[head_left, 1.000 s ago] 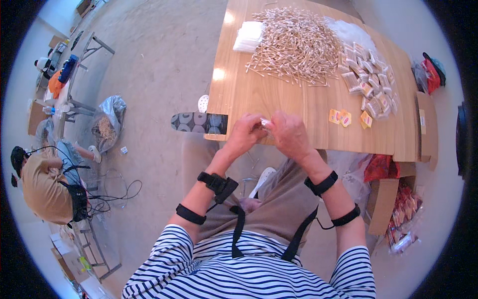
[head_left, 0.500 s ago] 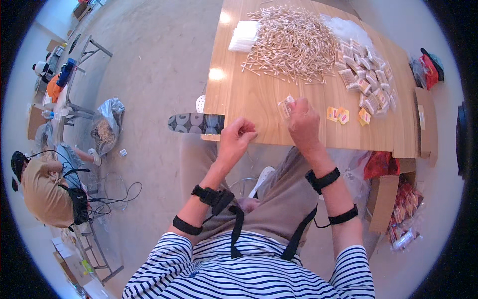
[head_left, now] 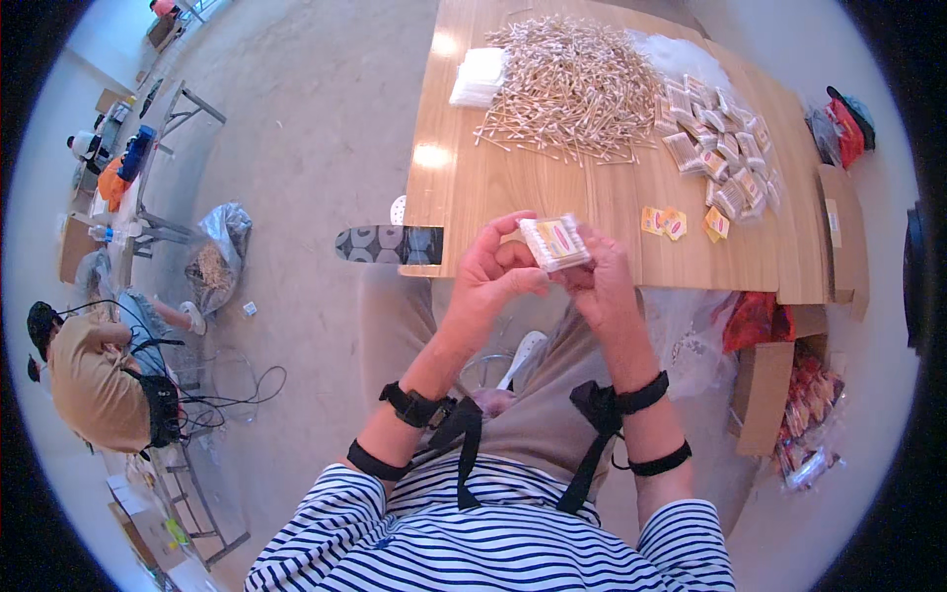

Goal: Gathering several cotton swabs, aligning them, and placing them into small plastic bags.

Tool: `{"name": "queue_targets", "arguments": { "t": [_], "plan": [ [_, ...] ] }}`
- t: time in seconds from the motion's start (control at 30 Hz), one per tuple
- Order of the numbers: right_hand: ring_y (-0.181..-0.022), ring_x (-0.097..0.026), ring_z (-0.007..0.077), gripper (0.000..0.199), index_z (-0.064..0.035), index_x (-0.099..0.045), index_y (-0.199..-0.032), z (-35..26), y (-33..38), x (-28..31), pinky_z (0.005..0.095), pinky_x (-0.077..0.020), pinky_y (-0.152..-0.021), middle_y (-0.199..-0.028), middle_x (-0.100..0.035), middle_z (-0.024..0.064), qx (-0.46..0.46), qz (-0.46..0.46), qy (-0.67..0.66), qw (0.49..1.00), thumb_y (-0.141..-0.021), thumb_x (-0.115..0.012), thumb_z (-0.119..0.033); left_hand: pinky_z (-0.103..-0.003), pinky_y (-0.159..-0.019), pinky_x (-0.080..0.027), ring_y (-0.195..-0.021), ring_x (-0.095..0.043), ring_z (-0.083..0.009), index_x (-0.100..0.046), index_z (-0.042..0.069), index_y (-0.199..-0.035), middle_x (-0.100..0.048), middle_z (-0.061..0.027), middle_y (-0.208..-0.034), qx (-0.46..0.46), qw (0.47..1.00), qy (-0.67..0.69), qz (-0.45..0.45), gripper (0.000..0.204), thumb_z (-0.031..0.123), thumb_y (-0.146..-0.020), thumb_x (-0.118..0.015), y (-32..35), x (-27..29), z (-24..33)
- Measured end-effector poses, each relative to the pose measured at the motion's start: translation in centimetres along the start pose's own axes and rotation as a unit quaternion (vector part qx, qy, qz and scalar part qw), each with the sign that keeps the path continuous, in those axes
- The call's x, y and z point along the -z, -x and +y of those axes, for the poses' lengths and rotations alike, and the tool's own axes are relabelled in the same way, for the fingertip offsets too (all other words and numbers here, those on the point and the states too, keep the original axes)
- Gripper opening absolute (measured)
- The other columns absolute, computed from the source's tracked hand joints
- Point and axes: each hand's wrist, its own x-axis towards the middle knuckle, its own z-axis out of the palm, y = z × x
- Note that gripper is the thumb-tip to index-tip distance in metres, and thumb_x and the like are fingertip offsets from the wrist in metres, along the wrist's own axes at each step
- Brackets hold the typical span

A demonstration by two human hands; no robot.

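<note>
Over the table's near edge, a small clear pack of cotton swabs [head_left: 554, 243] with a yellow and white label is tilted up between my hands. My right hand [head_left: 604, 281] is closed on its right side, with the thumb and fingers at its lower right. At its left end, my left hand [head_left: 488, 271] is closed, with a finger at the top corner and the thumb near the lower edge. Right of my hands lie several loose yellow and white label cards [head_left: 665, 222]. Beyond them is a heap of filled swab packs [head_left: 725, 148].
A large pile of loose cotton swabs [head_left: 572, 89] covers the far part of the wooden table [head_left: 444, 187]. Beside it sits a stack of white plastic bags [head_left: 480, 76]. Cardboard boxes [head_left: 764, 395] stand at the right. Another person [head_left: 99, 380] sits far left, near a bag of swabs [head_left: 212, 261].
My right hand has brought the pack nearer and turned its label up. My left hand has moved right and up to the pack's left end.
</note>
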Motion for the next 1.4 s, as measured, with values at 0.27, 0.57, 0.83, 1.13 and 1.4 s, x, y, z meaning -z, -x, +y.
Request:
{"name": "queue_targets", "arguments": {
  "t": [0.27,0.57,0.83,1.13,1.4],
  "plan": [
    [-0.063,-0.063,0.0095,0.021,-0.0003,-0.062,-0.107,0.3,1.9,-0.4,0.0235,-0.0485,-0.049,-0.088,-0.069,0.0061,-0.016,-0.008,-0.059,0.998,-0.102,-0.054,-0.019,-0.031,-0.084,-0.056,-0.097,-0.068,-0.0161,-0.041,0.003,-0.144,-0.07,-0.0102,-0.11,-0.027,0.999,-0.035,0.0,0.067,-0.006,-0.082,-0.068,0.8,-2.6,1.2],
    [-0.072,-0.056,0.0085,0.016,-0.0039,-0.062,-0.096,-2.7,5.6,-3.7,0.0245,-0.0472,-0.066,-0.08,-0.061,-0.0004,0.202,-0.029,0.336,0.919,-0.095,-0.067,-0.019,-0.028,-0.086,-0.054,-0.097,-0.068,-0.013,-0.063,0.003,-0.118,-0.071,-0.0065,-0.108,0.036,0.995,-0.093,-0.007,0.034,0.003,-0.085,-0.071,1.9,0.7,1.0],
    [-0.084,-0.062,0.0172,0.038,-0.002,-0.065,-0.113,1.1,4.9,-2.6,0.031,-0.0508,-0.075,-0.094,-0.067,0.0065,0.324,-0.105,0.425,0.839,-0.082,-0.079,-0.019,-0.028,-0.085,-0.053,-0.095,-0.068,-0.0115,-0.063,0.004,-0.103,-0.072,-0.0051,-0.103,-0.015,0.998,0.045,0.05,0.02,0.0,-0.086,-0.072,2.0,-0.7,0.8],
    [-0.083,-0.064,0.0116,0.031,-0.0019,-0.068,-0.116,0.2,5.4,-1.2,0.0293,-0.0513,-0.073,-0.092,-0.072,0.0066,0.159,-0.149,0.373,0.902,-0.088,-0.073,-0.013,-0.026,-0.084,-0.051,-0.092,-0.065,-0.0106,-0.065,0.003,-0.104,-0.07,-0.0038,-0.099,-0.029,0.979,-0.192,0.064,0.019,0.004,-0.085,-0.07,2.4,-1.7,3.7],
    [-0.068,-0.051,0.0019,0.014,-0.0044,-0.069,-0.094,-2.5,6.4,-1.6,0.0226,-0.042,-0.061,-0.074,-0.06,-0.0061,0.12,-0.121,0.298,0.939,-0.094,-0.07,-0.018,-0.021,-0.07,-0.044,-0.077,-0.055,-0.0031,-0.064,0.004,-0.09,-0.062,0.0039,-0.083,-0.003,0.99,-0.134,0.045,0.008,0.011,-0.092,-0.066,1.7,-0.7,4.3]
  ]
}}
